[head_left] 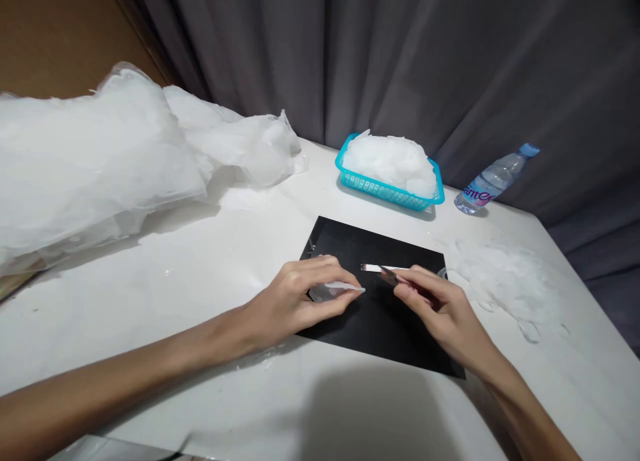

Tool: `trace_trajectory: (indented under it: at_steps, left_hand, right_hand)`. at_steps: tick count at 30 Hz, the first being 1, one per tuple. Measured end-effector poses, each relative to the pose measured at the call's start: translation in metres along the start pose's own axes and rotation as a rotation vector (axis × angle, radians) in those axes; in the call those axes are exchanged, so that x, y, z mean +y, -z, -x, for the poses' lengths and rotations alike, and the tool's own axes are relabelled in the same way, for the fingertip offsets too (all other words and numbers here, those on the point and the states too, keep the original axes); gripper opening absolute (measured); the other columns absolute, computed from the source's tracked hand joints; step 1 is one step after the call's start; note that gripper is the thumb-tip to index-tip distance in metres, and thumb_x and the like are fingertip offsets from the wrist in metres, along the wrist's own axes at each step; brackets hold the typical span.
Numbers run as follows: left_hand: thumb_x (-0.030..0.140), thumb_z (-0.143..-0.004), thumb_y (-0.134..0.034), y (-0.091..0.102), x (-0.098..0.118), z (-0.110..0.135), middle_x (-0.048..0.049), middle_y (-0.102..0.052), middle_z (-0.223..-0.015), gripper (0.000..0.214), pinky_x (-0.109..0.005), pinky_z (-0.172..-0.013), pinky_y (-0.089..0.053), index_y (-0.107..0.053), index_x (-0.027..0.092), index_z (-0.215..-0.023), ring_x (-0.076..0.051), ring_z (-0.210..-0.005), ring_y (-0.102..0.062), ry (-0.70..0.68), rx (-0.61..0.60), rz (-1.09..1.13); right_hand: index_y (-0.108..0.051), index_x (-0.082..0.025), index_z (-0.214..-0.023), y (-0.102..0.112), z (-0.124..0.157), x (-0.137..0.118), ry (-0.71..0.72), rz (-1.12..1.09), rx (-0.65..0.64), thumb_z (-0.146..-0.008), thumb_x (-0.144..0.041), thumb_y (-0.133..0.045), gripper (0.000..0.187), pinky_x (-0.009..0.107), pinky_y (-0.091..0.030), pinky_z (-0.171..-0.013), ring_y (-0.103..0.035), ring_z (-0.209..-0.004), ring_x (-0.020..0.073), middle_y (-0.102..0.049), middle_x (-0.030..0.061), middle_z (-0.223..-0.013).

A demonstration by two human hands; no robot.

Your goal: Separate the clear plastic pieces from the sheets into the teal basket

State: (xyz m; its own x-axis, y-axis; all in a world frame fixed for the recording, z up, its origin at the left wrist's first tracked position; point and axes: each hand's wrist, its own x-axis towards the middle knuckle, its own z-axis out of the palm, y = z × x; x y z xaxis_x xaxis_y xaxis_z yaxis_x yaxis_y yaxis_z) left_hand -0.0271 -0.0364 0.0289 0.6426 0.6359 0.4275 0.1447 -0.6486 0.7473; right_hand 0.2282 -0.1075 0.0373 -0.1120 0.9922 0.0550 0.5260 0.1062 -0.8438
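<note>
My left hand (315, 291) pinches a thin, whitish translucent plastic piece (343, 286) between thumb and fingertips, over the left part of a black mat (350, 334). To its right, my right hand (435, 298) is closed around a small pointed metal tool (387, 273); the fingers hide most of it, so its exact kind does not show. A narrow white strip (373, 268) with a dark end is beside the tool's tip, and I cannot tell whether the hand touches it. The two hands are apart.
A turquoise basket (385, 193) heaped with white translucent pieces (393, 161) stands behind the mat. A water bottle (493, 181) is at the back right. Loose clear pieces (515, 284) lie to the right. Large filled plastic bags (100, 154) take up the left, before a grey curtain (390, 61).
</note>
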Motion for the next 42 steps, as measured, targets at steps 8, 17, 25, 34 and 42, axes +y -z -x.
trace_trajectory:
  at_steps: [8,17,25,34,42]
  left_hand:
    - [0.017,-0.097,-0.068,0.0014,-0.0019,0.0015,-0.0033,-0.070,-0.081,0.008,-0.026,-0.064,-0.049,-0.076,0.016,-0.099,-0.014,-0.071,-0.062,0.000,-0.017,-0.007]
    - [0.015,-0.097,-0.067,0.0023,0.0009,0.0019,-0.0030,-0.073,-0.082,0.009,-0.028,-0.072,-0.050,-0.075,0.017,-0.100,-0.014,-0.072,-0.063,-0.039,-0.028,-0.024]
    - [0.013,-0.096,-0.069,0.0022,0.0001,0.0031,-0.0030,-0.073,-0.084,0.008,-0.028,-0.073,-0.048,-0.074,0.016,-0.101,-0.014,-0.074,-0.063,-0.060,-0.026,-0.023]
    - [0.014,-0.097,-0.069,0.0019,-0.0021,0.0035,-0.0030,-0.072,-0.084,0.008,-0.027,-0.072,-0.048,-0.074,0.015,-0.102,-0.014,-0.073,-0.062,-0.073,-0.038,-0.015]
    - [0.010,-0.095,-0.070,0.0004,-0.0034,0.0043,-0.0015,-0.070,-0.083,0.009,-0.025,-0.070,-0.047,-0.073,0.015,-0.101,-0.013,-0.074,-0.060,-0.065,-0.035,-0.006]
  right_hand:
    - [-0.081,-0.025,-0.109,-0.0071,0.0005,-0.0037,0.051,-0.129,-0.080,-0.105,-0.038,-0.058,0.027,0.032,-0.049,-0.074,-0.065,-0.085,0.0196,-0.069,0.0038,-0.085]
    - [-0.077,-0.028,-0.124,-0.0057,0.0024,-0.0013,0.094,-0.101,-0.134,-0.107,-0.037,-0.056,0.029,0.033,-0.053,-0.083,-0.065,-0.088,0.0190,-0.068,0.0041,-0.092]
    - [-0.077,-0.029,-0.127,-0.0068,0.0026,-0.0006,0.099,-0.098,-0.138,-0.107,-0.034,-0.057,0.029,0.031,-0.052,-0.083,-0.064,-0.088,0.0176,-0.068,0.0032,-0.092]
    - [-0.076,-0.029,-0.127,-0.0067,0.0020,-0.0025,0.122,-0.091,-0.130,-0.107,-0.031,-0.058,0.028,0.029,-0.050,-0.083,-0.064,-0.088,0.0161,-0.069,0.0022,-0.094]
    - [-0.076,-0.029,-0.128,-0.0072,0.0020,-0.0007,0.130,-0.096,-0.130,-0.107,-0.028,-0.058,0.028,0.027,-0.049,-0.083,-0.064,-0.088,0.0145,-0.069,0.0010,-0.094]
